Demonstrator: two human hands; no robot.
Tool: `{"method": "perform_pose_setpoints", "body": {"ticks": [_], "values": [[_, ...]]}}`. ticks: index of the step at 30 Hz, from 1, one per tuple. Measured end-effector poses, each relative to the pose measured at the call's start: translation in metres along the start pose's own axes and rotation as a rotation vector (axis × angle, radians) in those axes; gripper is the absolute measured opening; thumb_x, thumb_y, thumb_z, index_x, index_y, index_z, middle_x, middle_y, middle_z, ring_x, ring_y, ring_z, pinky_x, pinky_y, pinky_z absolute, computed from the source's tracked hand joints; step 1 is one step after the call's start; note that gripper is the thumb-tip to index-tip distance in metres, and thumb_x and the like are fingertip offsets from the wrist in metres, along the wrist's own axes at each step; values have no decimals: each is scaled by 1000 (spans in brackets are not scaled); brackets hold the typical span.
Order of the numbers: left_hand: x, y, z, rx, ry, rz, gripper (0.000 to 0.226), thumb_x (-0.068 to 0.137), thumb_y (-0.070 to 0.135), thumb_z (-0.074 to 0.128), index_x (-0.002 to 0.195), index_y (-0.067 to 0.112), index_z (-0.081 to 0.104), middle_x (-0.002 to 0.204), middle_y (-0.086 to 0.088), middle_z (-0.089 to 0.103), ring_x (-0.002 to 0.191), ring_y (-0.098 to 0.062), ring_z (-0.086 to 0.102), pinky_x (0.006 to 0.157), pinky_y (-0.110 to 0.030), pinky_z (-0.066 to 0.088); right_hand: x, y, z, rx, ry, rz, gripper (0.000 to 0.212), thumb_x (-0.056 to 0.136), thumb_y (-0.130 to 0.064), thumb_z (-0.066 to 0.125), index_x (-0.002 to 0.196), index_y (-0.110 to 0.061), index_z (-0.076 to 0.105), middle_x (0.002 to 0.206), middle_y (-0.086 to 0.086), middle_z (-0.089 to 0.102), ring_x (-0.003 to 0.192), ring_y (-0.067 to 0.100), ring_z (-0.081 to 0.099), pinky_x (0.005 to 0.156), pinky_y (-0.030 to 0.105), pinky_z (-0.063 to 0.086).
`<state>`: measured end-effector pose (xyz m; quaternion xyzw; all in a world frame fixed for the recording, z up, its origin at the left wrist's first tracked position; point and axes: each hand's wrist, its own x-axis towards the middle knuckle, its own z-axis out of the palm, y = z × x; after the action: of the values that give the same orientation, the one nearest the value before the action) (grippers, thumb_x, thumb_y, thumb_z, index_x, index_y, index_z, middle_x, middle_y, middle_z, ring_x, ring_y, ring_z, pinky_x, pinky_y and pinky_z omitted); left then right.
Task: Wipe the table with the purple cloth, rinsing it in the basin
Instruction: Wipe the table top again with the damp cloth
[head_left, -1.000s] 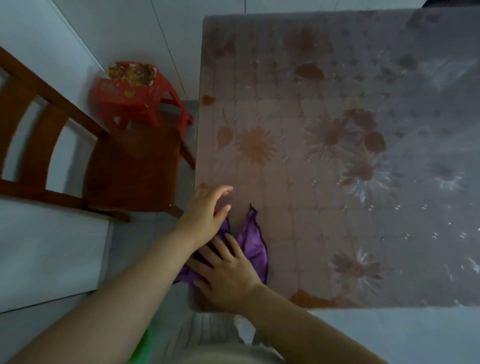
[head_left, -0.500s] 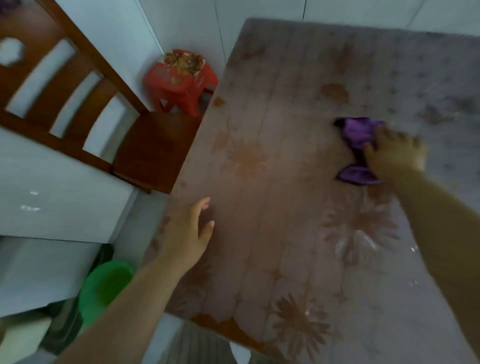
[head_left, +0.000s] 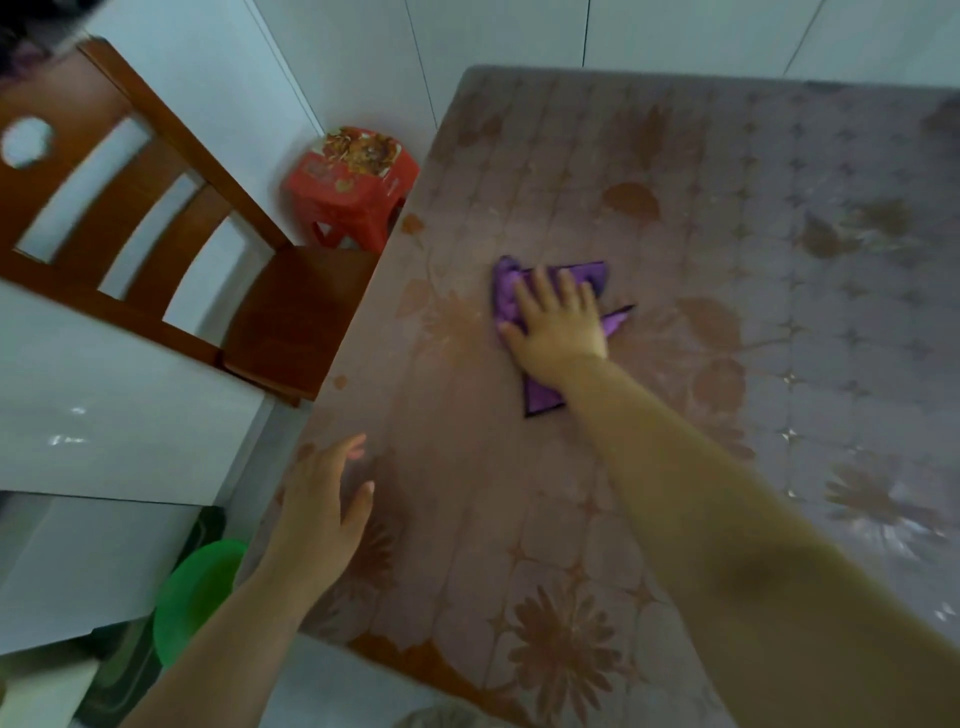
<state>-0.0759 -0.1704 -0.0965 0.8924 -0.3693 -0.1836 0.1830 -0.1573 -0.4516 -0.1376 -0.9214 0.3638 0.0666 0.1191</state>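
Observation:
The purple cloth (head_left: 540, 306) lies crumpled on the table (head_left: 727, 291), which has a brownish flower-patterned cover. My right hand (head_left: 558, 325) presses flat on the cloth with its fingers straight and spread. My left hand (head_left: 324, 509) is at the table's left edge near the front corner, fingers relaxed, holding nothing. The green basin (head_left: 195, 597) stands on the floor below that corner, partly hidden by my left arm.
A brown wooden chair (head_left: 171, 249) stands against the table's left side. A red plastic stool (head_left: 353, 182) sits on the white tiled floor behind it. A white cabinet or box (head_left: 78, 561) is at the lower left.
My right hand slid the cloth from the near left corner out to the far right, then back left toward the table's middle. My left hand let go of the cloth and stays by the left edge.

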Motion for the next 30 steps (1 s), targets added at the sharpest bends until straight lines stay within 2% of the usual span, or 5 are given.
{"method": "perform_pose_setpoints", "body": {"ticks": [6, 9, 13, 21, 30], "values": [[-24, 10, -2, 22, 3, 105, 46, 88, 18, 53, 132, 13, 41, 131, -7, 50, 121, -23, 44, 95, -28, 30, -108, -93, 45, 37, -92, -285, 61, 96, -49, 21, 148, -22, 4, 157, 5, -3, 144, 27, -8, 113, 43, -13], [-34, 8, 4, -50, -54, 123, 47, 88, 15, 53, 133, 14, 39, 135, -8, 47, 123, -24, 43, 99, -31, 32, -173, -80, 61, 37, -63, -275, 61, 89, -49, 17, 145, -26, 25, 154, 4, 22, 142, 30, 17, 113, 47, 1], [-56, -1, 13, -49, -105, 154, 50, 85, 12, 56, 133, 15, 40, 133, -11, 49, 122, -28, 43, 104, -41, 34, -264, -2, 73, 22, 31, 47, 53, 87, -48, 32, 135, -30, 45, 142, 0, 46, 128, 31, 45, 107, 47, 27], [-117, -42, 7, -29, -106, 209, 56, 82, 13, 61, 134, 15, 39, 132, -12, 51, 121, -32, 45, 103, -47, 36, -329, 106, 49, 156, 85, 732, 56, 97, -46, 20, 148, -29, 7, 158, 4, 0, 144, 27, -2, 117, 44, 2], [-135, -18, 0, 47, -104, 330, 55, 86, 18, 56, 137, 21, 33, 138, -8, 45, 125, -30, 41, 103, -47, 36, -228, -140, 72, 131, -80, -59, 54, 99, -41, 24, 148, -28, 6, 158, 1, -3, 144, 25, -8, 115, 44, -2]]}}
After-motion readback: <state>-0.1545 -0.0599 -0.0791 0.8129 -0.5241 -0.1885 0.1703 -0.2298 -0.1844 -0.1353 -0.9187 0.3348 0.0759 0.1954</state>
